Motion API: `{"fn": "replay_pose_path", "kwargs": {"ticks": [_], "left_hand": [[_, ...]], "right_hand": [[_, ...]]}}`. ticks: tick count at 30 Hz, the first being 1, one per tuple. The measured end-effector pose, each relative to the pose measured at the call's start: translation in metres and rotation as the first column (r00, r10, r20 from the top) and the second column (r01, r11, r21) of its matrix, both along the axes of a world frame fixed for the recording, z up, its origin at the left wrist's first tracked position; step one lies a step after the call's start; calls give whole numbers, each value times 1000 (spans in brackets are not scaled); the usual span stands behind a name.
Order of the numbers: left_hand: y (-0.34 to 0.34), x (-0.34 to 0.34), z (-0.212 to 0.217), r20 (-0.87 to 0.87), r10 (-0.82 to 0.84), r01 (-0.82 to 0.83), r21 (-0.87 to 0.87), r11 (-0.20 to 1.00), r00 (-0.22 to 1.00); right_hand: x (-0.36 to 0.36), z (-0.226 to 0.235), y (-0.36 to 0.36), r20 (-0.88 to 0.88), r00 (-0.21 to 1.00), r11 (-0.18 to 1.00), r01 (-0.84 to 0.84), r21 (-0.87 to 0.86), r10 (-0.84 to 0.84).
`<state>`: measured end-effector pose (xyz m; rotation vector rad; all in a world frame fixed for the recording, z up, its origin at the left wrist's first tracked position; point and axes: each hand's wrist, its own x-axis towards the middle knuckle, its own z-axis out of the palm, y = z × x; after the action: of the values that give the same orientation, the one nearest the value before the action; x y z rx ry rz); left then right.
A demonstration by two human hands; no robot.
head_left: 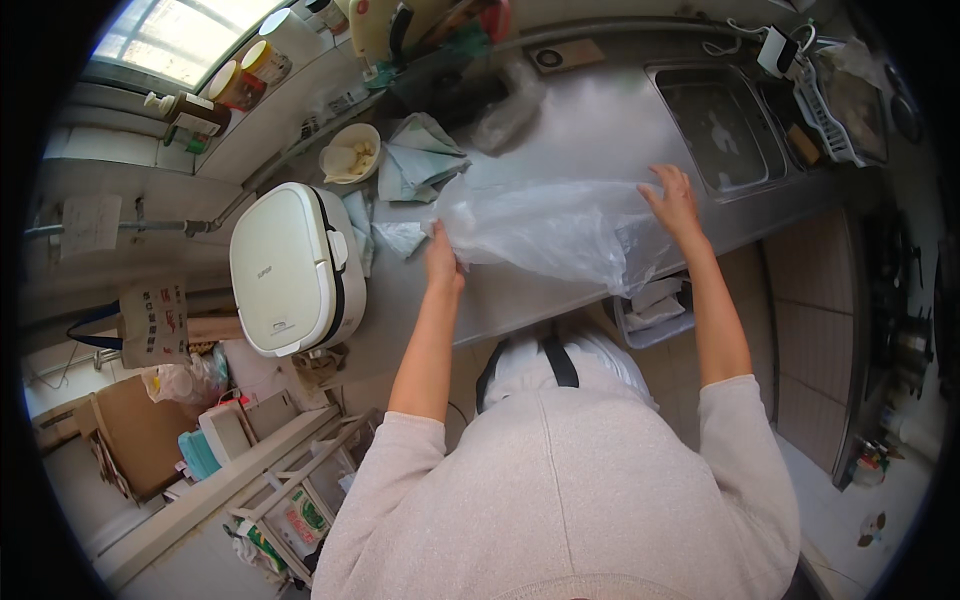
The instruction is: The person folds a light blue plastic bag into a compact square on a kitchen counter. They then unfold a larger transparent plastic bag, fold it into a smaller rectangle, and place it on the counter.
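A clear plastic bag [540,228] stretches sideways over the front of the metal counter. Its left end is pinched in my left hand [443,260], the fingers closed on it. At the bag's other end, my right hand [677,208] has its fingers apart and slightly bent; it seems to hold nothing, and whether a fingertip touches the plastic I cannot tell. Left of the bag lie crumpled pale green cloths or papers [418,158], with smaller pieces [400,238] beside my left hand.
A white rice cooker [290,270] with its lid down stands at the left. Behind it is a pale bowl [340,172] with small yellowish pieces. A steel sink [725,130] and a white rack [828,110] are at the right. Below the counter edge sits a grey bin [655,328].
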<state>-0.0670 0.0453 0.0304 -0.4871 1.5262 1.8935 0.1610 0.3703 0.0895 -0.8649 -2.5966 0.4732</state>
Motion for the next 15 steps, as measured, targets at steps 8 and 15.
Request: {"fn": "replay_pose_path", "kwargs": {"ticks": [8,15], "left_hand": [[14,12,19,76,6,-16,123,992,997],[-10,3,21,-27,-140,135,-137,981,990]], "right_hand": [[1,-38,-117,12,958,919,-270,-286,285],[26,-18,-19,-152,977,849,49,-526,-150]]}}
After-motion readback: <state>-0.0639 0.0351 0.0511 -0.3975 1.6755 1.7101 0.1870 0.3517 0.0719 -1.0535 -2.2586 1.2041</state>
